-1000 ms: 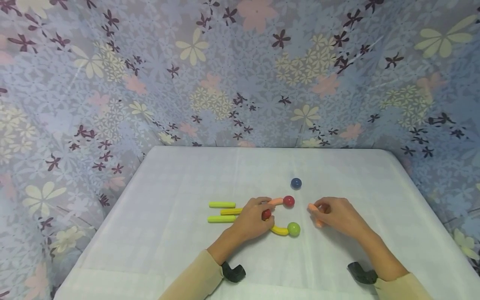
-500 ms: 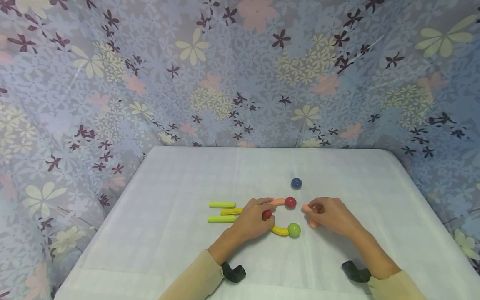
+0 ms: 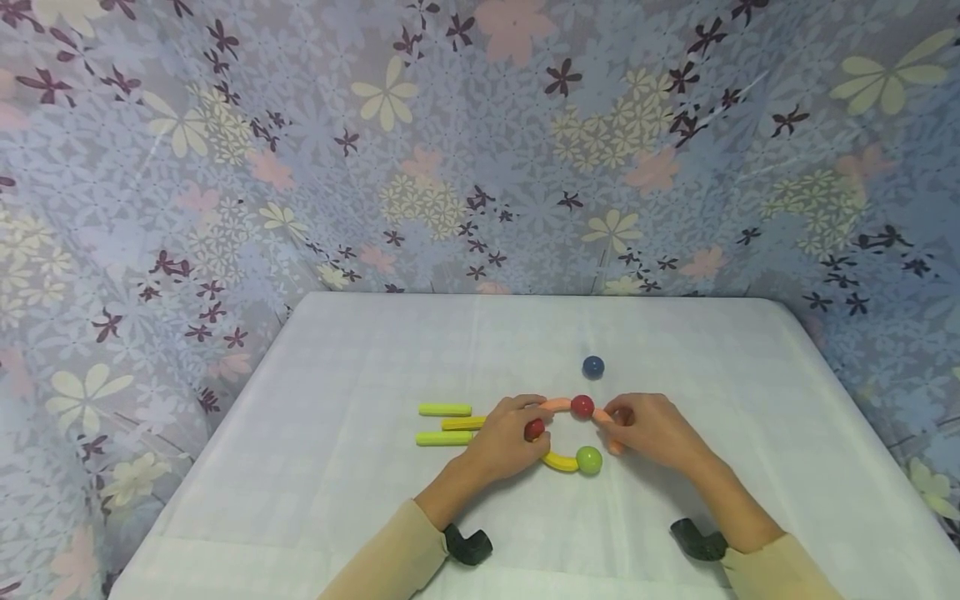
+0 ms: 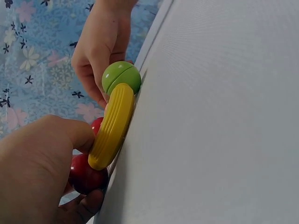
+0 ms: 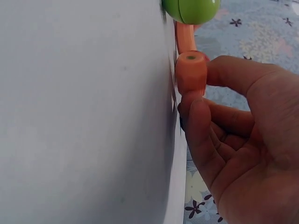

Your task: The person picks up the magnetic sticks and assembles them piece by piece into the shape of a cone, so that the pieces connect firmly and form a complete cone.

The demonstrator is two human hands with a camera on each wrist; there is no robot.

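Observation:
My left hand (image 3: 504, 437) grips a dark red ball (image 4: 86, 175) low at the tabletop. From that ball a curved yellow piece (image 4: 112, 126) runs to a green ball (image 3: 588, 460). A curved orange piece (image 3: 557, 405) comes out past my left fingertips and meets a second red ball (image 3: 582, 407). Between thumb and fingers, my right hand (image 3: 663, 429) pinches another curved orange piece (image 5: 191, 74). One end of it appears to touch the second red ball; its other end, with a small hole, points near the green ball, apart from it. My left fingers partly hide the joints there.
A loose blue ball (image 3: 593, 367) lies behind the ring of pieces. To the left lie light green sticks (image 3: 445, 410) and a yellow stick (image 3: 461, 423), partly under my left hand. A white cloth-covered table (image 3: 360, 350) meets a floral curtain (image 3: 480, 167) at the back.
My right hand has moved left with the orange piece, closing the gap to the second red ball, which has shifted slightly right. My left hand has stayed nearly still.

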